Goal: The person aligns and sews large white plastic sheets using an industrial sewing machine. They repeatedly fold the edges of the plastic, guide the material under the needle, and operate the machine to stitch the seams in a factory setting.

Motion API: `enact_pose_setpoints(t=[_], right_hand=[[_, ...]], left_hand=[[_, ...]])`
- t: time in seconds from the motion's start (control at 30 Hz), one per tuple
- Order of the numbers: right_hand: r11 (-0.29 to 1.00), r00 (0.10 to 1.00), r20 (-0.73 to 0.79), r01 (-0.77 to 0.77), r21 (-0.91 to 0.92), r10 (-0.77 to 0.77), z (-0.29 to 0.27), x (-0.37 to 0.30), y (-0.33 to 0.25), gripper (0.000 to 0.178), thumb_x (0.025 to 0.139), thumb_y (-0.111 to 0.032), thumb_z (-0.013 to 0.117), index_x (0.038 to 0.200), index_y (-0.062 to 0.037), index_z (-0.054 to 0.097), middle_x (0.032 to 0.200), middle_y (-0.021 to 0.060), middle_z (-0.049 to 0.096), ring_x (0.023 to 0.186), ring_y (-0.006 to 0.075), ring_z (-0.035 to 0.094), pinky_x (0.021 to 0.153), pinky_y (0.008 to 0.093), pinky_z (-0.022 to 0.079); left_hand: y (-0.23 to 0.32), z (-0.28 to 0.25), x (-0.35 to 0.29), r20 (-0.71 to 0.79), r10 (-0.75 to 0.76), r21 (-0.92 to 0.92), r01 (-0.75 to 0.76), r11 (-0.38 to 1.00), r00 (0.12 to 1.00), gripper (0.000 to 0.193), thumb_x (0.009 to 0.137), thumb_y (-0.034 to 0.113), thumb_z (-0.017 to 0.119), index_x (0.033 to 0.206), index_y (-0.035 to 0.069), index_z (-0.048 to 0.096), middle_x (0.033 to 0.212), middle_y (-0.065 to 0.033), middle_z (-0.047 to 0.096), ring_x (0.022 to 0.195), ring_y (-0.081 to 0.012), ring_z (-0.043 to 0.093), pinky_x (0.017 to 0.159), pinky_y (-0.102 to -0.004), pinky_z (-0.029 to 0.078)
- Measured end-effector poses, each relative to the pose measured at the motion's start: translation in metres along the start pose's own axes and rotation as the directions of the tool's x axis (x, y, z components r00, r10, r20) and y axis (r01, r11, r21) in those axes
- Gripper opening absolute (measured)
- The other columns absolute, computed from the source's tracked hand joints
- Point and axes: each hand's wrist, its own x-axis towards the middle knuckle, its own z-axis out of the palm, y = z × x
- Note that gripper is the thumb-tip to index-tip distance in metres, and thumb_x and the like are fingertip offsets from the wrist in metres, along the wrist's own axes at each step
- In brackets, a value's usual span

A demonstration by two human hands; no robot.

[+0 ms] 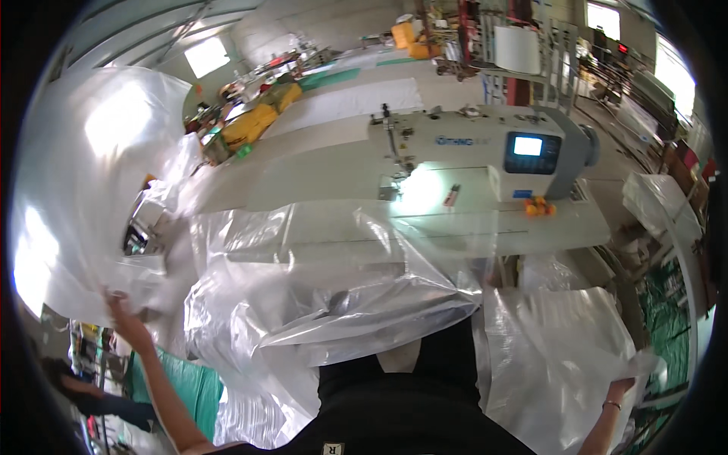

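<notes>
A large clear plastic sheet lies crumpled over my lap and the front of the sewing table. My left hand, raised out to the far left, is closed on the edge of a sheet part that billows up high. Low on the right, my right hand grips the edge of a sheet part spread beside my leg. Whether both parts belong to one sheet I cannot tell. Beyond the lap stands a white sewing machine, its needle lamp lit and its screen glowing.
On the machine table sit a small red-and-white item and an orange-yellow trinket. A green sheet lies at lower left, near another person. A metal rack and a plastic-wrapped bundle stand to the right.
</notes>
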Motion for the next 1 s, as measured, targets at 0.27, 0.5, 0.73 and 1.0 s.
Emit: enact_pose_setpoints(t=[0.27, 0.5, 0.73, 1.0], right_hand=[[0.812, 0.901, -0.079, 0.419, 0.407, -0.426, -0.259, 0.067, -0.308, 0.033, 0.074, -0.013, 0.066, 0.104, -0.0044, 0.056, 0.102, 0.0122, 0.058, 0.094, 0.0291, 0.057, 0.08, 0.0382, 0.046], [0.202, 0.774, -0.175, 0.364, 0.909, -0.608, -0.343, 0.031, -0.423, 0.069, 0.06, -0.017, 0.078, 0.12, -0.0012, 0.047, 0.118, 0.0186, 0.052, 0.107, 0.0325, 0.052, 0.09, 0.0383, 0.042], [-0.216, 0.451, -0.577, 0.629, 0.747, -0.681, -0.395, -0.064, -0.559, 0.094, 0.06, -0.021, 0.078, 0.136, -0.0032, 0.026, 0.133, 0.0215, 0.038, 0.114, 0.0393, 0.046, 0.093, 0.0429, 0.04], [-0.468, -0.778, -0.546, -0.375, 0.8, -0.31, -0.475, -0.315, -0.592, 0.051, 0.082, -0.028, 0.059, 0.127, -0.0081, 0.047, 0.126, 0.013, 0.047, 0.119, 0.0255, 0.041, 0.102, 0.0367, 0.029]], left_hand=[[0.172, -0.062, -0.17, 0.73, 0.371, -0.678, 0.538, 0.501, 0.574, 0.032, 0.076, 0.01, 0.062, 0.108, 0.007, 0.059, 0.1, -0.0107, 0.061, 0.098, -0.0268, 0.057, 0.086, -0.0384, 0.044], [0.17, -0.07, -0.185, 0.676, 0.584, -0.595, -0.136, 0.792, 0.45, 0.045, 0.063, 0.0, 0.057, 0.106, 0.014, 0.062, 0.085, -0.0043, 0.062, 0.08, -0.0251, 0.059, 0.071, -0.0358, 0.049], [0.107, -0.026, -0.143, 0.518, -0.343, -0.502, 0.604, 0.619, 0.783, 0.026, 0.084, 0.007, 0.044, 0.102, 0.003, 0.063, 0.09, -0.0088, 0.063, 0.082, -0.0189, 0.059, 0.077, -0.0274, 0.045], [0.172, -0.082, -0.06, 0.093, -0.35, -0.815, 0.273, 0.511, 0.932, 0.062, 0.089, 0.048, 0.04, 0.126, -0.001, 0.037, 0.119, -0.0139, 0.048, 0.109, -0.0247, 0.048, 0.097, -0.0375, 0.035]])
